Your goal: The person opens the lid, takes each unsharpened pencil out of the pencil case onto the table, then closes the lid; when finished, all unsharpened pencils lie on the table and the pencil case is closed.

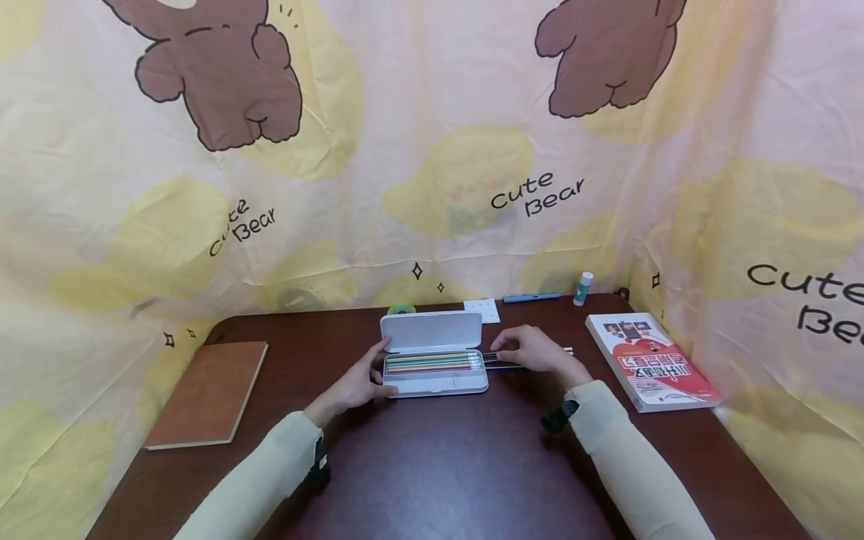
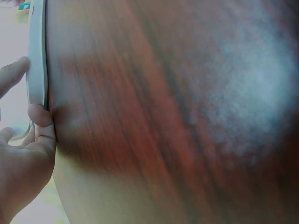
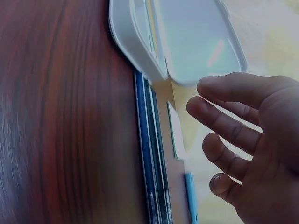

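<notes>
A white pencil case (image 1: 442,385) stands on the table with its lid (image 1: 432,331) raised. Several coloured pencils (image 1: 432,361) lie side by side in its rear compartment. At the case's left end my left hand (image 1: 356,381) grips it, one digit at the front corner and another up by the lid. Over to the right, my right hand (image 1: 529,349) hovers beside the case's right end, fingers loosely bent and nothing between them. Below it, several dark, slim, pencil-like sticks (image 3: 152,149) lie on the table, their ends close to the case.
A brown notebook (image 1: 209,394) lies at the left, a thick red-and-white book (image 1: 651,364) at the right. Along the back edge are green tape (image 1: 401,309), a paper slip (image 1: 482,310), a blue pen (image 1: 532,298) and a glue stick (image 1: 583,289). A printed curtain (image 1: 432,150) encloses the table.
</notes>
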`<action>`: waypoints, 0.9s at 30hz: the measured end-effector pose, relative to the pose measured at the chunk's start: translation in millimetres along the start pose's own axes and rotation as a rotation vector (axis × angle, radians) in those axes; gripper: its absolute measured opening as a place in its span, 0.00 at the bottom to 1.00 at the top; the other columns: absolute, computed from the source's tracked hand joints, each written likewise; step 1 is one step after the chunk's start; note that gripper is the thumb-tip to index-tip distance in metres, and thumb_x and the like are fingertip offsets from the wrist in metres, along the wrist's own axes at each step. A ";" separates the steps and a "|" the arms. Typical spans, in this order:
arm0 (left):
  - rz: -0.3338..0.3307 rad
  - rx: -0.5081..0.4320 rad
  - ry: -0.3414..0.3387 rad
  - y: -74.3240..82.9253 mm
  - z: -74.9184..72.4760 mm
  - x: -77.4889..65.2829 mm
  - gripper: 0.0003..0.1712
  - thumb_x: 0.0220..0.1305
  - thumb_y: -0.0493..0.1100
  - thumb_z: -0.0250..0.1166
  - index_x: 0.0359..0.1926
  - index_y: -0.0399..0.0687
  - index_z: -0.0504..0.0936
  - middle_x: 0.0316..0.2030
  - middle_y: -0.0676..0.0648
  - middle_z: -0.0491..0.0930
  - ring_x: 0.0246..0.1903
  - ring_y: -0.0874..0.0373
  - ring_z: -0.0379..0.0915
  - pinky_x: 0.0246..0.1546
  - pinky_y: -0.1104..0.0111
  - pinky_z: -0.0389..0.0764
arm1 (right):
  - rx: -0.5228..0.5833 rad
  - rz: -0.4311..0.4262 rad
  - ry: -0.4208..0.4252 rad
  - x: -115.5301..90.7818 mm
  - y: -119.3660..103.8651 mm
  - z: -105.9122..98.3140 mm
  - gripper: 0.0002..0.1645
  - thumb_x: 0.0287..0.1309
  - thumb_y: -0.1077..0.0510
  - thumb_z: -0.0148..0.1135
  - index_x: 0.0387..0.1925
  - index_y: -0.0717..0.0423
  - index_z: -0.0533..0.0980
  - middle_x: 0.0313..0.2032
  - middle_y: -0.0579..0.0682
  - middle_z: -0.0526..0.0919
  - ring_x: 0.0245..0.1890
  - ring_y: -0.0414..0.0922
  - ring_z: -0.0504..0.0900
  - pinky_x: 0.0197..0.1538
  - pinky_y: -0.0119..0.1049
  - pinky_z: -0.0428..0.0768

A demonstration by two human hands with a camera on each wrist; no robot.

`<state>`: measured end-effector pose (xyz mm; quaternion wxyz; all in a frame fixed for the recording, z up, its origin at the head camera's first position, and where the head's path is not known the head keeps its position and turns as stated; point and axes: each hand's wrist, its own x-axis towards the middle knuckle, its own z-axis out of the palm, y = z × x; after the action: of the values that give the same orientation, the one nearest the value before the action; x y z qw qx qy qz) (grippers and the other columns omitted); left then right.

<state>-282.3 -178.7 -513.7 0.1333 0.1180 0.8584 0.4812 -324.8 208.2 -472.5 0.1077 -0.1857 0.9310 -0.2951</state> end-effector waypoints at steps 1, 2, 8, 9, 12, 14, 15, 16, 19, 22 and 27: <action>0.001 0.000 -0.001 -0.1 -0.2 0.1 0.61 0.54 0.39 0.77 0.79 0.63 0.48 0.66 0.41 0.69 0.35 0.55 0.71 0.29 0.66 0.78 | 0.002 -0.008 -0.005 2.3 -3.0 3.0 0.09 0.64 0.54 0.66 0.45 0.46 0.85 0.43 0.42 0.87 0.44 0.45 0.78 0.55 0.48 0.76; 0.002 0.002 -0.001 -0.1 -0.2 0.2 0.61 0.54 0.39 0.77 0.79 0.63 0.48 0.66 0.41 0.69 0.35 0.55 0.71 0.29 0.66 0.78 | -0.004 -0.020 -0.011 4.5 -5.9 6.3 0.09 0.64 0.54 0.66 0.45 0.46 0.85 0.43 0.42 0.87 0.44 0.44 0.78 0.54 0.47 0.77; -0.001 0.003 -0.002 -0.8 -0.2 1.0 0.61 0.54 0.39 0.77 0.79 0.63 0.48 0.66 0.41 0.69 0.35 0.55 0.71 0.29 0.66 0.78 | -0.060 -0.115 -0.025 15.9 -22.6 24.6 0.10 0.63 0.56 0.67 0.45 0.48 0.86 0.44 0.42 0.87 0.44 0.41 0.80 0.52 0.44 0.78; -0.003 0.002 -0.002 -0.8 -0.1 0.9 0.61 0.54 0.39 0.77 0.79 0.63 0.48 0.66 0.41 0.69 0.35 0.55 0.71 0.29 0.66 0.78 | -0.069 -0.128 -0.025 17.6 -24.5 27.1 0.10 0.62 0.56 0.67 0.45 0.48 0.86 0.45 0.42 0.87 0.44 0.41 0.80 0.52 0.44 0.78; -0.006 0.003 0.001 -0.2 0.2 0.2 0.61 0.54 0.38 0.77 0.79 0.63 0.48 0.66 0.41 0.69 0.35 0.55 0.71 0.29 0.66 0.78 | -0.083 -0.138 -0.026 22.2 -29.2 33.6 0.11 0.62 0.57 0.67 0.45 0.50 0.86 0.45 0.43 0.87 0.45 0.41 0.80 0.53 0.44 0.78; -0.011 0.007 0.002 0.6 0.5 -0.5 0.61 0.54 0.38 0.77 0.79 0.62 0.48 0.66 0.41 0.68 0.34 0.55 0.71 0.29 0.66 0.78 | -0.085 -0.139 -0.030 24.3 -31.8 37.1 0.11 0.61 0.59 0.67 0.45 0.51 0.86 0.45 0.44 0.87 0.45 0.42 0.80 0.54 0.45 0.78; -0.014 0.010 0.003 1.0 0.6 -0.9 0.61 0.54 0.38 0.77 0.79 0.62 0.48 0.66 0.41 0.69 0.34 0.55 0.72 0.29 0.67 0.78 | -0.085 -0.140 -0.032 25.1 -32.9 38.3 0.11 0.60 0.59 0.68 0.45 0.51 0.86 0.45 0.45 0.87 0.45 0.43 0.81 0.54 0.46 0.78; -0.014 0.011 0.003 1.2 0.7 -1.0 0.61 0.54 0.38 0.77 0.79 0.62 0.48 0.66 0.41 0.68 0.34 0.56 0.72 0.29 0.67 0.78 | -0.086 -0.139 -0.032 25.9 -33.9 39.5 0.12 0.60 0.60 0.68 0.45 0.52 0.86 0.45 0.46 0.87 0.46 0.43 0.81 0.54 0.46 0.78; -0.014 0.011 0.006 1.7 0.8 -1.4 0.61 0.54 0.38 0.77 0.79 0.62 0.48 0.66 0.41 0.69 0.34 0.56 0.72 0.29 0.67 0.78 | -0.082 -0.140 -0.035 27.6 -36.1 42.3 0.12 0.58 0.60 0.69 0.45 0.53 0.86 0.44 0.47 0.88 0.46 0.44 0.81 0.55 0.47 0.79; -0.007 0.007 0.011 1.8 0.7 -1.1 0.60 0.54 0.38 0.77 0.79 0.62 0.49 0.66 0.41 0.69 0.34 0.56 0.71 0.28 0.67 0.77 | -0.093 -0.139 -0.036 29.1 -36.8 44.3 0.13 0.57 0.59 0.71 0.45 0.51 0.86 0.42 0.45 0.87 0.45 0.42 0.81 0.53 0.45 0.79; -0.009 0.011 0.010 1.9 0.4 -1.0 0.60 0.54 0.39 0.77 0.79 0.63 0.49 0.65 0.42 0.69 0.35 0.55 0.71 0.29 0.67 0.77 | -0.105 -0.111 -0.058 28.7 -38.1 46.1 0.09 0.56 0.59 0.72 0.40 0.47 0.87 0.38 0.42 0.86 0.39 0.39 0.78 0.48 0.41 0.79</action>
<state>-281.1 -177.7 -512.2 0.1303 0.1125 0.8621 0.4766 -325.8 144.1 -489.7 0.1082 -0.2511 0.9299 -0.2459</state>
